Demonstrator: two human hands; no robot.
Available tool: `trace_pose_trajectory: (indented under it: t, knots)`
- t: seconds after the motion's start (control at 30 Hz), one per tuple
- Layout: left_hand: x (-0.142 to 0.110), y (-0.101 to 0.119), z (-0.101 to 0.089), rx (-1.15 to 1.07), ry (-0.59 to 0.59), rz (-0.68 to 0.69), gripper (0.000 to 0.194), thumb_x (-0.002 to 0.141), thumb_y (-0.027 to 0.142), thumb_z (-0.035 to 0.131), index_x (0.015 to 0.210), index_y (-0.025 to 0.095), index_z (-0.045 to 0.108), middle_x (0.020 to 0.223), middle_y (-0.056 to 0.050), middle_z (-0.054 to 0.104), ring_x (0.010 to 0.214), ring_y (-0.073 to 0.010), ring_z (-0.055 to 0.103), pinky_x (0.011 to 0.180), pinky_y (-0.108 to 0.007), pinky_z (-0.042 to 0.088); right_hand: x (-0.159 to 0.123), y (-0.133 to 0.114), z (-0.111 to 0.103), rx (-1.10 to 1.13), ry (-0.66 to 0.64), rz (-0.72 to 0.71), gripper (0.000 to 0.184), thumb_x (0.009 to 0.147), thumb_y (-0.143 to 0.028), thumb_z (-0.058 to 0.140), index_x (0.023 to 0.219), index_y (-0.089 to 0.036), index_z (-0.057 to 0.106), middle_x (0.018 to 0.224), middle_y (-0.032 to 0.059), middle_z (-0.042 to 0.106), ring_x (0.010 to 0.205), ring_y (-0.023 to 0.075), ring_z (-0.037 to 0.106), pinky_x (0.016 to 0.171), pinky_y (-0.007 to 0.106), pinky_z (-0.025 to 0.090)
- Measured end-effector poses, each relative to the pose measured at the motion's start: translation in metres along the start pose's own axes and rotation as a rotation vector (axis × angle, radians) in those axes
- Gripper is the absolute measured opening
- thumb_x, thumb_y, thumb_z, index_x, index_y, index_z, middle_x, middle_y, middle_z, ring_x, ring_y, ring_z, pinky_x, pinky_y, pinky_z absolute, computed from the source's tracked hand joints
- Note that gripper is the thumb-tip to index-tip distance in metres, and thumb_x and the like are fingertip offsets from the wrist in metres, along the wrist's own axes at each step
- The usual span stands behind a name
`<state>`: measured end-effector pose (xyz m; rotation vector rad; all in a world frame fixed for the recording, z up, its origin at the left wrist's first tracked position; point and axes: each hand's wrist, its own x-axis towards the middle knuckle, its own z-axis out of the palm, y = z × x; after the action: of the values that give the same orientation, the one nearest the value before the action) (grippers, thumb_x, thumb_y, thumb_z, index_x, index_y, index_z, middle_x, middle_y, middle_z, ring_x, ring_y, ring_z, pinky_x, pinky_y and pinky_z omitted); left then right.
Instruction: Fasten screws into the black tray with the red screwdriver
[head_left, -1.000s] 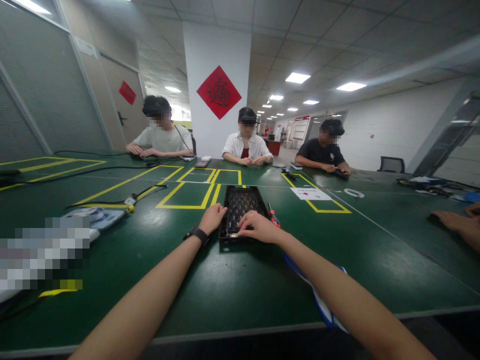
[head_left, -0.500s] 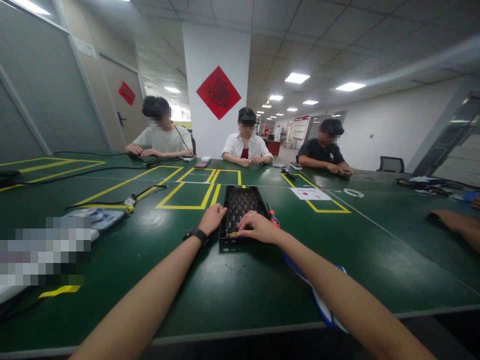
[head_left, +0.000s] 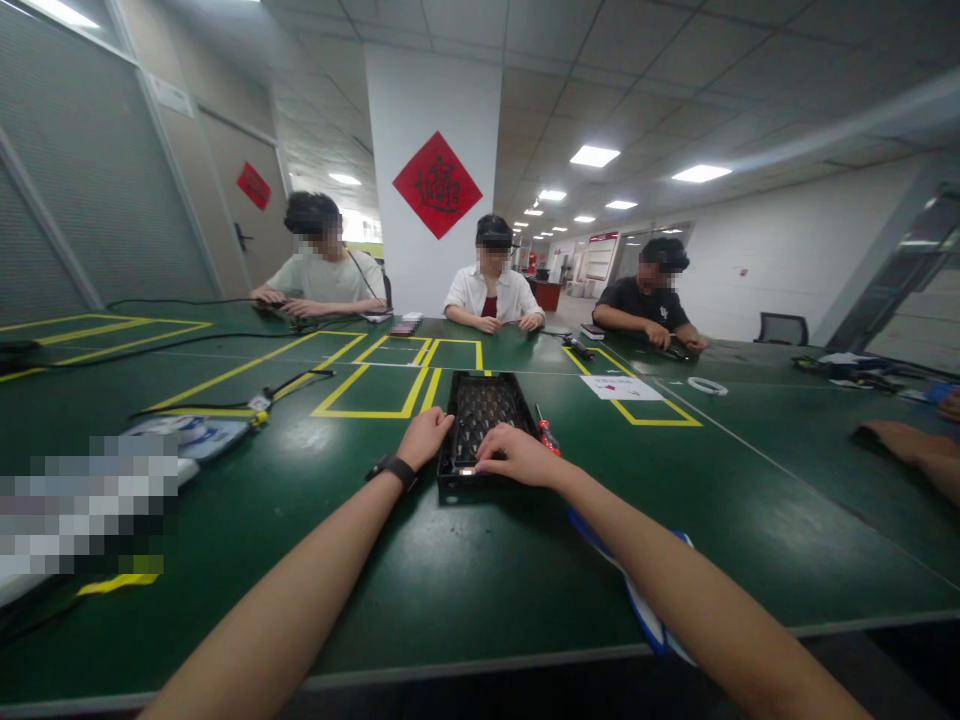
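Observation:
A black rectangular tray [head_left: 489, 484] lies on the table, its floor marked with rows of small openings. My left hand [head_left: 425, 437] is closed on the tray's left wall, with a dark band on the wrist. Reaching over the near right part of the tray, my right hand [head_left: 517, 453] has thumb and fingers pinched together at a small flat yellowish piece [head_left: 466, 471], which catches the light near the front wall. My fingers hide part of this piece. Just beyond the tray's right wall lies a red and black screwdriver [head_left: 548, 436].
The green table [head_left: 390, 590] carries yellow tape outlines. A blue and white item [head_left: 646, 610] lies under my right forearm. At left are a pouch [head_left: 217, 435] and cables; at right, a paper sheet [head_left: 622, 388] and a tape ring [head_left: 707, 386]. Several people sit around the table.
The small piece by my right fingertips now shines brighter, as if tilted. Both my hands and the tray keep nearly the same place.

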<state>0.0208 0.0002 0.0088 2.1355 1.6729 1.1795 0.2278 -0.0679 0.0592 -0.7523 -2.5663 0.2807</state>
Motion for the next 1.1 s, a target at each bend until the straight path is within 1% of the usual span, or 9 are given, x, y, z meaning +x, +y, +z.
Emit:
trace_pose_trajectory:
  t: [0.17,0.47,0.67,0.8,0.83,0.9,0.97,1.03,1.1]
  knots:
    - [0.0,0.0,0.0,0.008,-0.002,-0.003,0.031,0.079,0.037,0.041,0.054,0.019,0.036,0.053,0.002,0.045,0.053,-0.0122,0.042,0.052,-0.024,0.026,0.0,0.001,0.001,0.0,0.0,0.02,0.022,0.075,-0.037,0.058,0.076,-0.017,0.068,0.084,0.0044,0.066,0.085,0.0148,0.056,0.084,0.028,0.034]
    - [-0.001,0.003,-0.002,0.008,-0.008,-0.01,0.032,0.079,0.037,0.041,0.054,0.019,0.034,0.053,0.002,0.043,0.052,-0.0123,0.042,0.051,-0.024,0.026,0.0,0.004,0.002,0.004,0.003,0.007,0.023,0.075,-0.037,0.058,0.078,-0.017,0.068,0.083,0.0045,0.066,0.084,0.0145,0.056,0.085,0.028,0.035]
    - [-0.002,0.006,-0.005,0.004,-0.023,-0.032,0.032,0.079,0.037,0.041,0.053,0.019,0.034,0.053,0.002,0.044,0.053,-0.0125,0.042,0.052,-0.024,0.027,-0.001,0.001,0.0,0.019,-0.009,0.03,0.022,0.073,-0.036,0.06,0.077,-0.017,0.069,0.083,0.0047,0.066,0.084,0.0151,0.057,0.087,0.03,0.034]
    - [-0.002,0.005,-0.006,-0.007,-0.038,-0.013,0.031,0.078,0.037,0.042,0.054,0.019,0.035,0.054,0.002,0.045,0.054,-0.0121,0.042,0.053,-0.024,0.028,0.003,0.003,-0.005,0.07,0.018,0.002,0.023,0.076,-0.035,0.057,0.08,-0.015,0.067,0.083,0.0055,0.065,0.08,0.0134,0.057,0.08,0.026,0.038]
    - [-0.002,0.004,-0.006,-0.012,-0.04,-0.002,0.03,0.077,0.037,0.043,0.055,0.019,0.035,0.054,0.003,0.045,0.054,-0.012,0.042,0.053,-0.024,0.028,0.006,0.005,-0.006,0.07,0.031,0.014,0.023,0.077,-0.034,0.056,0.082,-0.015,0.067,0.084,0.0056,0.065,0.079,0.013,0.057,0.077,0.025,0.039]
    - [-0.002,0.003,-0.006,-0.019,-0.038,0.016,0.029,0.077,0.037,0.043,0.055,0.019,0.036,0.054,0.003,0.045,0.054,-0.012,0.043,0.053,-0.023,0.029,0.018,0.013,-0.006,0.031,0.045,0.085,0.024,0.078,-0.034,0.053,0.086,-0.016,0.066,0.084,0.0049,0.065,0.078,0.0122,0.057,0.073,0.023,0.04]
    - [-0.001,0.001,-0.006,-0.019,-0.034,0.023,0.029,0.077,0.037,0.042,0.055,0.019,0.036,0.053,0.003,0.044,0.055,-0.0121,0.042,0.053,-0.023,0.028,0.035,0.022,-0.005,-0.056,0.011,0.197,0.024,0.079,-0.034,0.052,0.089,-0.017,0.066,0.083,0.0035,0.066,0.074,0.0113,0.058,0.069,0.021,0.04]
    - [-0.001,0.0,-0.006,-0.02,-0.039,0.034,0.029,0.077,0.037,0.042,0.056,0.019,0.035,0.054,0.003,0.044,0.055,-0.012,0.042,0.053,-0.023,0.028,0.053,0.031,0.0,-0.205,-0.038,0.315,0.023,0.077,-0.036,0.054,0.09,-0.021,0.066,0.084,0.0021,0.066,0.076,0.0115,0.058,0.067,0.02,0.04]
    - [0.0,0.0,-0.006,-0.022,-0.053,0.044,0.03,0.077,0.038,0.043,0.056,0.019,0.036,0.054,0.003,0.044,0.055,-0.012,0.042,0.054,-0.023,0.029,0.069,0.038,0.007,-0.252,-0.037,0.362,0.021,0.076,-0.034,0.056,0.089,-0.022,0.067,0.086,0.0027,0.067,0.078,0.013,0.059,0.067,0.021,0.04]
